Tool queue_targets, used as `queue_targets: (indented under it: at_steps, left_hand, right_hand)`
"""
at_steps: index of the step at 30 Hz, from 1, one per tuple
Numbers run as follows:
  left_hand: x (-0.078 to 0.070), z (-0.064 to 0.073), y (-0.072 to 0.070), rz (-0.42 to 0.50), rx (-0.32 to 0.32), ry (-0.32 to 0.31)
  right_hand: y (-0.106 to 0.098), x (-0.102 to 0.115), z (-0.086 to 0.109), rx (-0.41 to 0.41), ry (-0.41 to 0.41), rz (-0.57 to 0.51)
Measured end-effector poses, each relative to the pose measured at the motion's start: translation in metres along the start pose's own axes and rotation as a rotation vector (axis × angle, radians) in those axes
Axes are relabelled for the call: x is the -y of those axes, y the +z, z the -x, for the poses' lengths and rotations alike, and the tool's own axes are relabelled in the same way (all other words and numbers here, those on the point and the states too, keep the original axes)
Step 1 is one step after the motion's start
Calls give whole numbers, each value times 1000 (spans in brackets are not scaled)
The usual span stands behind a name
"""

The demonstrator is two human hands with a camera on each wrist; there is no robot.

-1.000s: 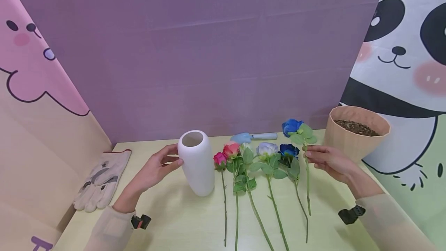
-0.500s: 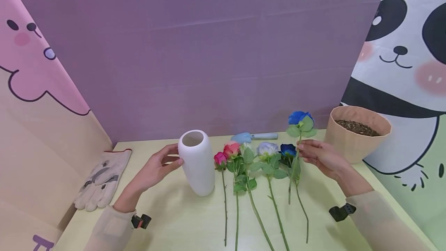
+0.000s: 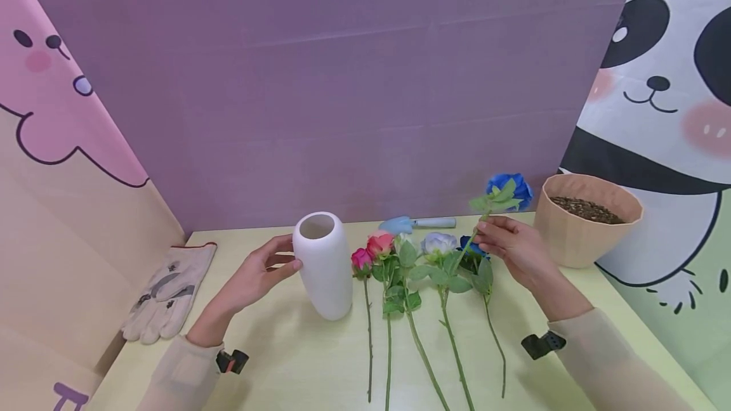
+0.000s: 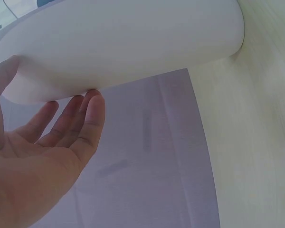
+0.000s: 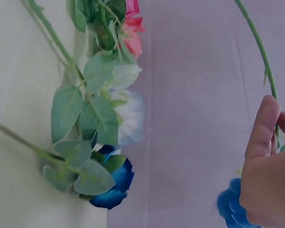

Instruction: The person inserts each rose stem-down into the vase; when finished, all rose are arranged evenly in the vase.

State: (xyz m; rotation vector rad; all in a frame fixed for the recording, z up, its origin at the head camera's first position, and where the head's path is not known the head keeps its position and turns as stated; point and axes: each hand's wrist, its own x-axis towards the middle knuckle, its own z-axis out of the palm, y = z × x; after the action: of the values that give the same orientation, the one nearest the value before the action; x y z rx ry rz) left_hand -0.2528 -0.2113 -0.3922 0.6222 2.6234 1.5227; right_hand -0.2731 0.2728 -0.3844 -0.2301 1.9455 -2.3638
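Observation:
A white vase [image 3: 322, 268] stands upright on the table, left of the flowers. My left hand [image 3: 259, 274] is at its upper left side, thumb on the front and fingertips against the wall, as the left wrist view [image 4: 47, 152] also shows. My right hand [image 3: 511, 246] pinches the green stem of a blue rose [image 3: 510, 190] just under its leaves. The bloom is raised above the table, and the stem slants down to the left, over the flowers lying there. Those are a dark blue rose [image 3: 473, 247], a pale lilac rose [image 3: 438, 244], a white rose [image 3: 404, 246] and pink roses [image 3: 379, 245].
A blue hand trowel [image 3: 417, 224] lies at the table's back edge. At the back right stands a peach pot [image 3: 562, 233] of dark soil. White work gloves [image 3: 168, 297] lie at the left edge. A purple cloth [image 3: 342, 94] hangs behind the table.
My right hand has moved left and slightly up with the blue rose, whose stem has tilted from near upright to slanting, bloom to the right. The left hand and vase have stayed put.

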Motion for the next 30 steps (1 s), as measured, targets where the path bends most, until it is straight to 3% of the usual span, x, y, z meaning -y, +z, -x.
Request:
queue_targets:
  at_steps: [16, 30]
  left_hand:
    - [-1, 0, 0, -1, -1, -7]
    - [-2, 1, 1, 3, -4, -2]
  right_hand:
    - [32, 13, -3, -43, -8, 74]
    - [61, 22, -12, -68, -82, -20]
